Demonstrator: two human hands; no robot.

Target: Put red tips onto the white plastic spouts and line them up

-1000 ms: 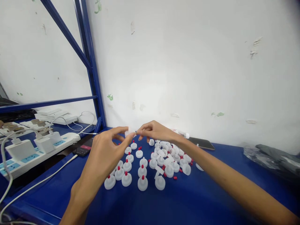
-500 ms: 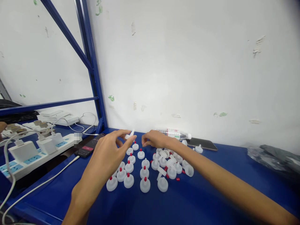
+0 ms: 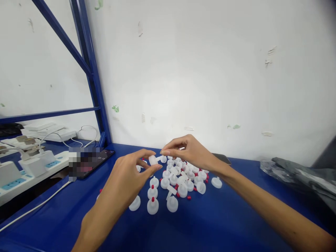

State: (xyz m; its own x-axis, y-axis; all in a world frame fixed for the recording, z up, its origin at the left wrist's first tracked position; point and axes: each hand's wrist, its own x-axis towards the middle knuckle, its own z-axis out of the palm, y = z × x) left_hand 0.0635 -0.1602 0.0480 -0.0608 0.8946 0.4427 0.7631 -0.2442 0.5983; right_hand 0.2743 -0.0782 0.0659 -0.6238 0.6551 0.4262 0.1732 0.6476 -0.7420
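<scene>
So the piece in hand is a translucent white plastic cap with a round base and narrow spout (image 3: pixel 152 160), held up over the blue desk (image 3: pixel 210 224) with its spout aimed roughly at 3 o'clock. The left hand (image 3: pixel 126 175) has it pinched by the base between thumb and index finger, those two only a cap apart. The right hand (image 3: pixel 195 152) is at about 3 o'clock from it, thumb and index tips drawn close together right by the spout's end. Can't tell if they're touching it or gripping something tiny.

Going outward from that cap: a jumbled heap of similar white caps (image 3: pixel 182 190) at 4 o'clock, small red plastic tips (image 3: pixel 189 197) scattered around it. At 6 o'clock, a short row includes a white cap wearing a red tip (image 3: pixel 152 207). Black phone (image 3: pixel 102 159) at 9, white power strip (image 3: pixel 59 161) beyond it, crumpled grey plastic bag (image 3: pixel 286 169) way over at 3.
</scene>
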